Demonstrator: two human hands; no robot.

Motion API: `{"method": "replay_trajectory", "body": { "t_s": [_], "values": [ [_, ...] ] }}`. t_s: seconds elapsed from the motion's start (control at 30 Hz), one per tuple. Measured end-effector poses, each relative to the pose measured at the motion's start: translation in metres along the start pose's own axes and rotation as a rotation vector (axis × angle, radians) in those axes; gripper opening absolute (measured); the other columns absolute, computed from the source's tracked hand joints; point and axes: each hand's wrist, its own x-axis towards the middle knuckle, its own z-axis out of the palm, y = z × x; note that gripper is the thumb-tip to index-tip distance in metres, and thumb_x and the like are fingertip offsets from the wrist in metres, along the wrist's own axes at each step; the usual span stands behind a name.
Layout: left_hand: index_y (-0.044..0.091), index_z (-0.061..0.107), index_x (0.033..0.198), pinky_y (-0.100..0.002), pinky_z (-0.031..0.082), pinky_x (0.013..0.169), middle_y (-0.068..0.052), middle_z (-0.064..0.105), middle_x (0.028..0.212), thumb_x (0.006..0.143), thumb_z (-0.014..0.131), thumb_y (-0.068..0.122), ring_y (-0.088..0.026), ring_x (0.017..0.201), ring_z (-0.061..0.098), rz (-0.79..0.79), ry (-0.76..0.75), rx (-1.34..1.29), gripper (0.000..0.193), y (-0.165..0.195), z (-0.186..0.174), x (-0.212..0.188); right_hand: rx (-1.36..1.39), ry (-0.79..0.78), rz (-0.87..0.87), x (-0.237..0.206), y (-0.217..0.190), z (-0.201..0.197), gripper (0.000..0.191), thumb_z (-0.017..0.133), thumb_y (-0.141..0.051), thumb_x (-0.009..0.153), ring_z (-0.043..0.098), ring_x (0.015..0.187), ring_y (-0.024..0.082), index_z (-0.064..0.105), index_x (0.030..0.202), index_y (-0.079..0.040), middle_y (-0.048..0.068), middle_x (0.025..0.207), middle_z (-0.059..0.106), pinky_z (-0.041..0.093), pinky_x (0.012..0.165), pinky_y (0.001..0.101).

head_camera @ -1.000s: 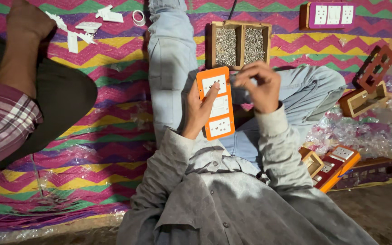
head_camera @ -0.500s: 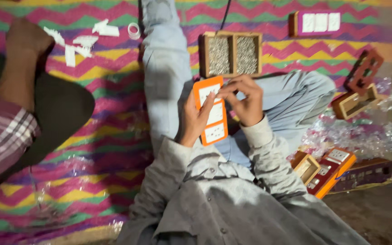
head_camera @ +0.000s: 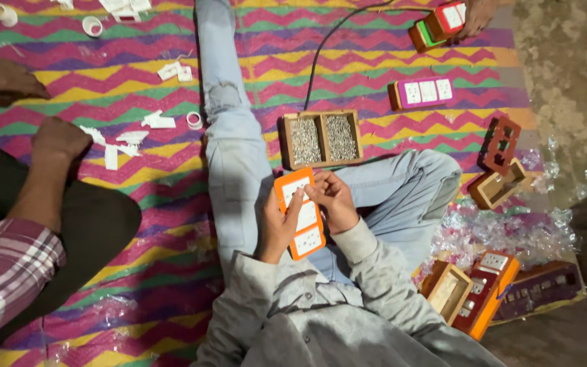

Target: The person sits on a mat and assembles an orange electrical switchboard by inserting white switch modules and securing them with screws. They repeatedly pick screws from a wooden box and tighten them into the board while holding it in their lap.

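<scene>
**Both hands on an orange switch plate, held over the lap**

The person sits on a zigzag-striped mat (head_camera: 137,75) with one leg stretched far out and the other bent to the right. An orange switch plate (head_camera: 300,214) with white switches and a socket is held upright over the lap, just near of a wooden two-compartment box (head_camera: 321,139) filled with small grey screws (they look like screws; too small to be sure).

The left hand (head_camera: 276,224) holds the plate along its left edge, palm behind it, with the fingers curled round the front and one fingertip lying on a white switch. The right hand (head_camera: 334,200) grips the plate's upper right corner, its fingers bent and pressed close together on the face of the plate.

To the right lie an open red frame (head_camera: 499,144) and a wooden back box (head_camera: 501,187), with crumpled clear plastic wrap (head_camera: 504,234) nearer. Near right, more orange plates and a wooden box (head_camera: 473,289) are stacked together. Farther off sits a pink switch plate (head_camera: 422,94), and a black cable (head_camera: 327,41) runs away across the mat.

At left, another person's hand (head_camera: 59,139) rests on a dark-trousered knee, beside scattered white plastic pieces (head_camera: 113,146).
</scene>
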Motion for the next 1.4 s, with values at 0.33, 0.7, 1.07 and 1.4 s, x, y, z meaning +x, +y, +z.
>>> {"method": "replay_trajectory", "body": {
  "t_s": [0.33,0.7,1.07,1.4],
  "values": [
    [-0.001,0.054,0.133,-0.038,0.056,0.089,-0.019,0.070,0.118,0.101,0.063,0.023,-0.031,0.106,0.073,-0.023,0.121,0.078,0.041,0.007,-0.005,0.003,-0.268,-0.199,0.220,-0.056,-0.027,0.027,0.043,0.063,-0.017,0.100,0.062,0.105,0.009,0.051,0.139,-0.003,0.005,0.119,0.067,0.050,0.090,0.0285],
    [0.012,0.050,0.150,-0.058,0.034,0.114,-0.023,0.035,0.162,0.101,0.066,0.041,-0.045,0.150,0.035,0.418,-0.101,0.738,0.059,0.018,-0.023,-0.003,-0.413,-0.164,0.131,-0.063,-0.070,0.014,0.043,0.066,-0.015,0.101,0.065,0.102,0.009,0.055,0.139,0.004,0.004,0.116,0.070,0.054,0.088,0.0257],
    [0.007,0.058,0.140,-0.055,0.037,0.116,-0.018,0.043,0.158,0.102,0.068,0.046,-0.039,0.147,0.041,0.576,-0.240,0.740,0.056,0.017,-0.021,0.000,-0.555,-0.258,0.263,-0.057,-0.109,0.000,0.041,0.065,-0.021,0.101,0.066,0.091,0.007,0.061,0.133,0.005,0.004,0.106,0.072,0.054,0.078,0.0250],
    [-0.001,0.037,0.144,-0.053,0.046,0.113,-0.022,0.049,0.148,0.079,0.080,0.071,-0.042,0.139,0.050,0.709,-0.384,0.479,0.106,0.000,-0.017,-0.011,-0.685,-0.844,0.399,-0.020,-0.155,-0.056,0.065,0.055,-0.041,0.103,0.064,0.103,0.013,0.049,0.146,0.008,0.014,0.119,0.073,0.055,0.088,0.0302]
  ]
}}
